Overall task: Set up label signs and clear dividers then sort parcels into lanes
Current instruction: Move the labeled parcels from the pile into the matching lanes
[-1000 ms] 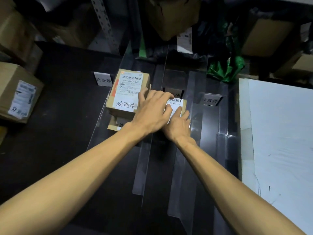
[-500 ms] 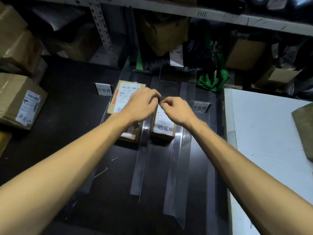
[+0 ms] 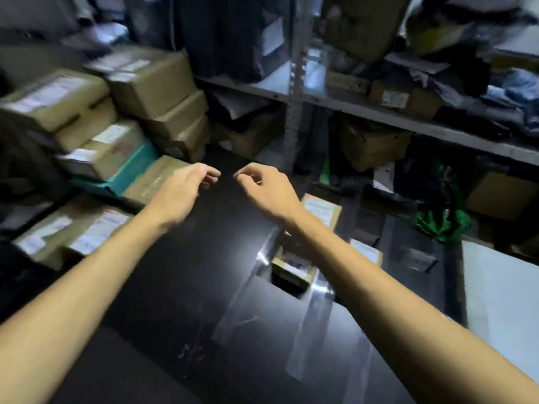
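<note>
My left hand (image 3: 183,191) and my right hand (image 3: 262,188) hover empty over the black table (image 3: 189,287), fingers loosely curled and apart, tips almost facing each other. Beyond them to the left stands a stack of cardboard parcels (image 3: 122,135) with white labels. To the right, clear dividers (image 3: 312,322) form lanes on the table. One labelled parcel (image 3: 320,209) sits in the left lane with a second one (image 3: 291,263) nearer, partly hidden by my right forearm. A smaller parcel (image 3: 366,252) sits in the lane to the right. A label sign (image 3: 417,259) shows blurred further right.
A grey metal shelf (image 3: 379,112) crammed with boxes and dark bags runs along the back. A green bag (image 3: 443,223) lies at the table's far right. A white board (image 3: 501,301) covers the right side. More labelled parcels (image 3: 73,231) lie at the table's left edge.
Both hands let go of the small parcel in the middle lane and swung up and left toward the parcel stack. The view has turned left and blurred.
</note>
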Demonstrator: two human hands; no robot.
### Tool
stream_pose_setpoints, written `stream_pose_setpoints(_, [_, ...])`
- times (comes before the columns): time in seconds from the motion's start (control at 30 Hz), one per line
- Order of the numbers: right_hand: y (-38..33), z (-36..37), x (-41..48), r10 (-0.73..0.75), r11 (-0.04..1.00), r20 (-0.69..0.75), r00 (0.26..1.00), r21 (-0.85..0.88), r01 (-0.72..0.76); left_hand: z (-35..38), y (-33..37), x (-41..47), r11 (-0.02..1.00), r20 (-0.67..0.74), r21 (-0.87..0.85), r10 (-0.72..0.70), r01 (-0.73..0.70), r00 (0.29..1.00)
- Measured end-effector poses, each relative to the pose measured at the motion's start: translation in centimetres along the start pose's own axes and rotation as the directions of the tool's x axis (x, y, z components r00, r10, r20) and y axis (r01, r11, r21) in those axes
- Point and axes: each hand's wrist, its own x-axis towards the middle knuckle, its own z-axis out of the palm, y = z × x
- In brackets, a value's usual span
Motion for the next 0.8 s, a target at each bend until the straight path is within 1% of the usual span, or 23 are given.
stream_pose_setpoints(0.07, [-3.6, 2.8, 1.2, -0.085, 0.995, 0.040, 0.996, -0.058, 0.087, -4.7, -1.8, -1.0, 0.999, -0.072, -0.022, -0.032, 0.030, 0.997])
stream_pose_setpoints(0.1, [-5.3, 4.3, 1.7, -0.104, 0.992, 0.055, 0.993, -0.070, 0.108, -7.0, -2.7, -1.6, 0.999, -0.101, -0.025, -0.045, 0.042, 0.994])
stream_pose_setpoints(0.17, [-8.3, 7.1, 2.7, -0.126, 0.987, 0.086, 0.988, -0.087, 0.134, -11.0, -4.6, -2.7, 0.997, -0.140, -0.048, -0.069, 0.063, 0.988])
stream_pose_setpoints(0.27, [-12.4, 11.8, 3.8, -0.139, 0.984, 0.105, 0.985, -0.094, 0.149, -16.7, -7.5, -3.7, 0.995, -0.182, -0.032, -0.102, 0.097, 0.978])
stream_pose_setpoints(0.4, [-15.8, 17.2, 5.6, -0.154, 0.980, 0.138, 0.978, -0.101, 0.169, -22.2, -10.9, -3.6, 0.995, -0.259, -0.012, -0.094, 0.095, 0.961])
stream_pose_setpoints(0.53, [-17.7, 21.0, 8.5, -0.153, 0.980, 0.122, 0.981, -0.105, 0.166, -25.9, -13.8, -1.6, 0.997, -0.348, -0.022, -0.074, 0.070, 0.934])
stream_pose_setpoints(0.63, [-18.5, 23.4, 12.0, -0.130, 0.987, 0.105, 0.986, -0.076, 0.139, -28.6, -16.0, 1.4, 0.998, -0.386, -0.014, -0.059, 0.059, 0.921])
stream_pose_setpoints(0.73, [-19.1, 26.0, 16.2, -0.075, 0.997, 0.076, 0.994, -0.023, 0.077, -31.6, -18.8, 5.3, 0.993, -0.381, 0.090, -0.040, 0.080, 0.924])
stream_pose_setpoints(0.8, [-19.4, 27.4, 19.0, -0.045, 0.999, 0.053, 0.998, 0.010, 0.045, -33.2, -20.2, 7.6, 0.984, -0.412, 0.156, -0.010, 0.081, 0.911])
